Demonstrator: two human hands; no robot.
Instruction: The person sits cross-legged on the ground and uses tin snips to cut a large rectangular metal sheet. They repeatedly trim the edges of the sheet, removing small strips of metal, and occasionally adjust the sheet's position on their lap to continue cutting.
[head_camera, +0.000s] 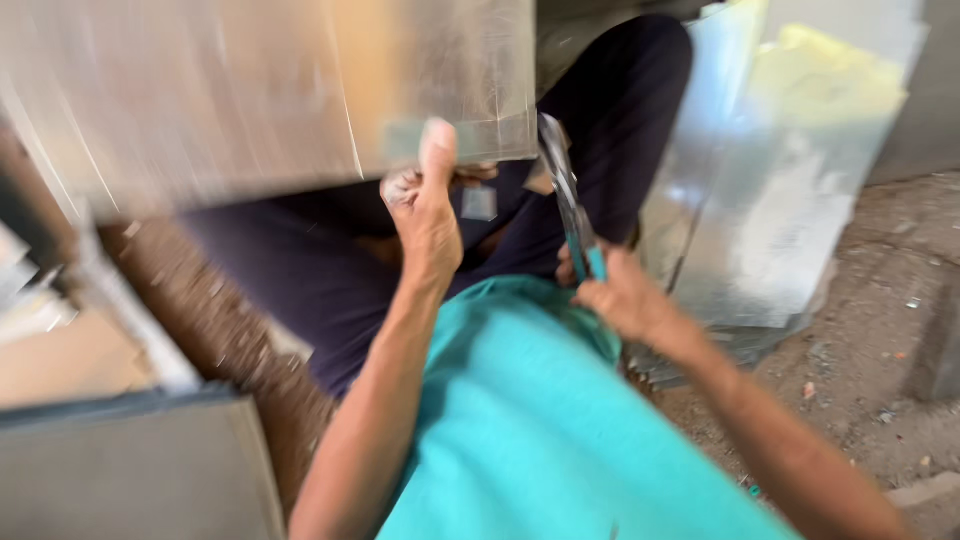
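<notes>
A large galvanised metal sheet (270, 85), judged stiff, light and sharp-edged, was held over the lap, pinched at its lower edge by the left hand (428, 215). Teal-handled snips (570, 205), at the sheet's right corner, were gripped by the closed right hand (618, 295).

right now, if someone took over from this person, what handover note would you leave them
Left hand: grips the lower edge of the metal sheet, thumb up on its face.
Right hand: closed on the teal-handled snips, blades at the sheet's lower right corner.
Sheet is held over the lap; more cut sheets lean at right.
Done or left: the picture is too blurred to show any cut line.
</notes>
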